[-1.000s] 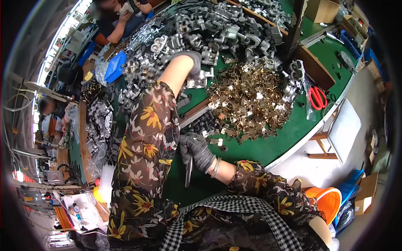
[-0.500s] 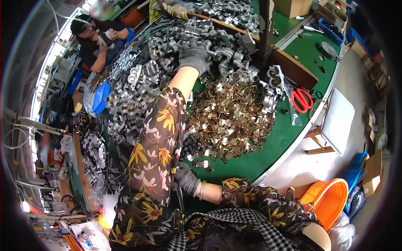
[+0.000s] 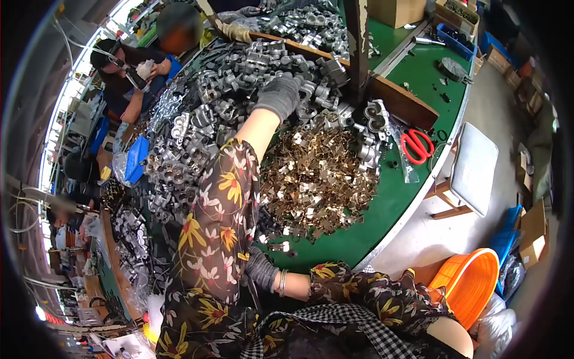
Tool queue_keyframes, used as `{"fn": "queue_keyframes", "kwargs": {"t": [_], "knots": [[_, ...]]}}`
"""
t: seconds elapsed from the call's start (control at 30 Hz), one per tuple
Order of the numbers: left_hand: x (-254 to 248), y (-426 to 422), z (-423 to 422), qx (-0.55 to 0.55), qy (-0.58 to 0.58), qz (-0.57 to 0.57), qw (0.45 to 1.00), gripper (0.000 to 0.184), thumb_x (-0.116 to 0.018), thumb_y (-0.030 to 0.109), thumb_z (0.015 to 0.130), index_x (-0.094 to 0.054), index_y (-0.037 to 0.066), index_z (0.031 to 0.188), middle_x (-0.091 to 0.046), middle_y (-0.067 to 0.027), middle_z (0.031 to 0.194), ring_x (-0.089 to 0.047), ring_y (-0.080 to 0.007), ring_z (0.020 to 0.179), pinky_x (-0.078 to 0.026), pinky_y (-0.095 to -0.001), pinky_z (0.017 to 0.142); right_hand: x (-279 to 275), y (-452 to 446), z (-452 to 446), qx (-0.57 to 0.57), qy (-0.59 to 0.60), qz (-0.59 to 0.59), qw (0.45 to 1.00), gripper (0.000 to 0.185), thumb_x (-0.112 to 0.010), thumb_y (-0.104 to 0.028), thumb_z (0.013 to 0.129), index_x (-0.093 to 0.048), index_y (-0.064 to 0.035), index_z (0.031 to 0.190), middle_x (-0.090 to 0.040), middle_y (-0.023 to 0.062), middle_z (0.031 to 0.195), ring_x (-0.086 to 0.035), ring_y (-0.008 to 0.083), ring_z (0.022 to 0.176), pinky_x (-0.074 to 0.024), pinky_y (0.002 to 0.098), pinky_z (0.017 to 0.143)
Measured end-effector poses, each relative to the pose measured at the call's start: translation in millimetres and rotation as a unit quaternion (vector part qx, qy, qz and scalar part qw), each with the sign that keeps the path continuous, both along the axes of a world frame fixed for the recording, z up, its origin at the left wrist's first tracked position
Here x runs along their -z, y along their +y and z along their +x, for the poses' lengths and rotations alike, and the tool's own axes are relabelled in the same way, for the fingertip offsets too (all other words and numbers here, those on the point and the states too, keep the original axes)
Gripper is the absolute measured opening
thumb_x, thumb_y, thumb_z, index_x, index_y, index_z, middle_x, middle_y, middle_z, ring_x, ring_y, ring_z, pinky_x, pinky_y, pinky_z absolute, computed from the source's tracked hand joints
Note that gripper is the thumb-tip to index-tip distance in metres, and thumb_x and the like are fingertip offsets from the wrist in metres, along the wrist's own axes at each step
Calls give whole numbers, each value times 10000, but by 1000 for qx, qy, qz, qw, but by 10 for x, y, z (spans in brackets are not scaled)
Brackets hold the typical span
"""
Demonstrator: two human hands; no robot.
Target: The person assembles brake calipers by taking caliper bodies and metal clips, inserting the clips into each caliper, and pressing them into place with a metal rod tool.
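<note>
My left hand (image 3: 278, 97), in a dark grey knit glove, reaches over a heap of grey metal castings (image 3: 224, 107). Its fingers curl down at a metal casting (image 3: 307, 88) on the near side of the heap. Close to my body, my right hand (image 3: 261, 268) wears the same kind of glove, with bracelets at the wrist. The fingers of this hand look closed, but my left sleeve partly covers them, and what they hold is hidden. Between the arms and the table edge lies a pile of small brassy metal clips (image 3: 317, 179).
Red-handled scissors (image 3: 417, 146) lie on the green table (image 3: 335, 245) at the right. A wooden board (image 3: 403, 100) and a post (image 3: 357, 48) stand behind the pile. Beyond the edge are a stool (image 3: 473, 167) and an orange basket (image 3: 466, 275). Another person (image 3: 128, 78) works at far left.
My left hand has drawn its fingers in and turned rightward over the castings. The whole view has shifted slightly. My right hand stays near my body.
</note>
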State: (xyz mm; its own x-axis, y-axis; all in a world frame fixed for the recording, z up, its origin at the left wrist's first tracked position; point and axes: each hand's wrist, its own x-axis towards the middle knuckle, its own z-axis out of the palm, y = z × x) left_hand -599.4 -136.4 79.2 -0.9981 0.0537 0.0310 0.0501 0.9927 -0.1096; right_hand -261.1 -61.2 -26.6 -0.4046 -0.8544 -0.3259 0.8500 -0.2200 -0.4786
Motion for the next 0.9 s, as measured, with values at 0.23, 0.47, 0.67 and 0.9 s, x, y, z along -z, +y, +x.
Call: {"fn": "queue_keyframes", "kwargs": {"t": [0.23, 0.47, 0.67, 0.9], "knots": [[-235, -178, 139, -13, 167, 289, 943, 285, -690, 168, 742, -675, 85, 1014, -677, -122, 868, -634, -192, 729, -514, -301, 690, -228, 124, -134, -64, 1, 5, 998, 212, -605, -241, 898, -541, -65, 799, -525, 30, 573, -499, 149, 382, -414, 277, 345], [-921, -414, 1168, -90, 206, 729, 647, 249, -660, 36, 818, -628, -7, 1062, -670, -81, 826, -600, -101, 621, -496, -218, 524, -312, 172, -152, -55, 2, -20, 998, 281, -660, -270, 856, -528, -77, 701, -498, 18, 527, -483, 150, 371, -379, 273, 340], [-969, -615, 2952, -91, 177, 833, 517, 191, -607, 151, 852, -636, -38, 852, -662, -146, 869, -626, -185, 701, -526, -291, 604, -392, 167, -124, 25, 32, -125, 991, 284, -601, -298, 891, -516, -108, 697, -464, 20, 498, -447, 144, 368, -356, 264, 350], [-644, -456, 4968, -140, 182, 933, 276, 232, -687, 139, 818, -598, 44, 1010, -643, -92, 880, -647, -174, 716, -555, -252, 561, -1206, 215, -542, -112, 204, -137, 963, 359, -567, -447, 904, -529, -113, 778, -475, 11, 527, -429, 109, 366, -375, 242, 349]]}}
